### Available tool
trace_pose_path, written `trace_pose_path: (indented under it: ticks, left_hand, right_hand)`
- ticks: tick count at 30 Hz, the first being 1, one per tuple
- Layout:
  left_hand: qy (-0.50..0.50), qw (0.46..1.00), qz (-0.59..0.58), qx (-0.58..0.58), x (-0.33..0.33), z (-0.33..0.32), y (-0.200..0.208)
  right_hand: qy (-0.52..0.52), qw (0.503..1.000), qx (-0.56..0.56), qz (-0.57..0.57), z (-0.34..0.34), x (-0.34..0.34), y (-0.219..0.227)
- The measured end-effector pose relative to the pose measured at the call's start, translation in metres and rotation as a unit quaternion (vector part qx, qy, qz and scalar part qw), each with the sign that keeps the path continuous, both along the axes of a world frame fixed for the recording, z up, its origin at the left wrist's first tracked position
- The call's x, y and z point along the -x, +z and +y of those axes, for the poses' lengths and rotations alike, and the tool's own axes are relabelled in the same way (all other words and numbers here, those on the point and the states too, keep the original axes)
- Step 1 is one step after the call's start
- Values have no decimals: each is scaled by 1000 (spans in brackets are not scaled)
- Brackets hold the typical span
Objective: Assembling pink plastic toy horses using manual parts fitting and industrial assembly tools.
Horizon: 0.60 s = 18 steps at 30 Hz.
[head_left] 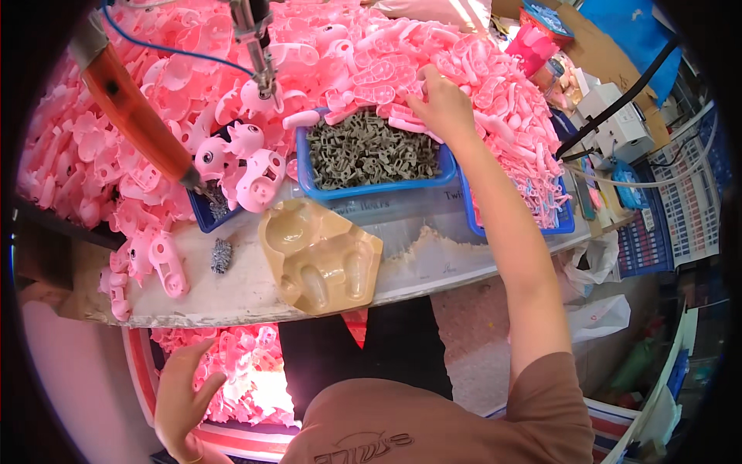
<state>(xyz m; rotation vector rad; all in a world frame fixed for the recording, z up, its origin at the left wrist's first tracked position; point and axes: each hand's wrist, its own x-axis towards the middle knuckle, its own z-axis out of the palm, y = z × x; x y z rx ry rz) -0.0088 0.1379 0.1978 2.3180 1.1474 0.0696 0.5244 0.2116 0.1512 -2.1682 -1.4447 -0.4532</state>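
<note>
My right hand [444,104] reaches over the heap of pink plastic parts [379,77], just behind a blue tray [379,190] full of small dark grey clips [371,151]. Its thumb and forefinger are apart, with no part visible between them. At the lower left my left hand [185,394] hangs below the table edge, fingers spread and holding nothing. Under it sits a striped bag [143,371] with more pink parts [239,363]. Between my arms, a tan moulded fixture [321,255] with rounded hollows lies bare on the table front.
An orange-handled power driver [131,108] and a metal machine head [259,54] hang over the left side. Pink toy figures [247,166] rest above a dark blue screw tray [209,216]. Loose screws [222,255] lie nearby. A blue basket [568,224] stands right.
</note>
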Motion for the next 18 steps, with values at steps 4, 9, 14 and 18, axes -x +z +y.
trace_pose_path:
  ticks: [4, 9, 14, 18]
  left_hand:
    - [-141, 988, -64, 4, -56, 11, -9]
    - [-146, 967, -209, -22, -128, 7, -38]
    - [-162, 926, -264, -218, -207, 16, -63]
    - [-187, 914, -241, -269, -201, 21, -75]
  right_hand:
    - [-26, 995, -97, 11, -18, -3, 7]
    - [149, 900, 23, 409, -73, 69, 16]
    - [278, 820, 145, 479, -127, 143, 11]
    - [286, 747, 237, 551, -120, 116, 14]
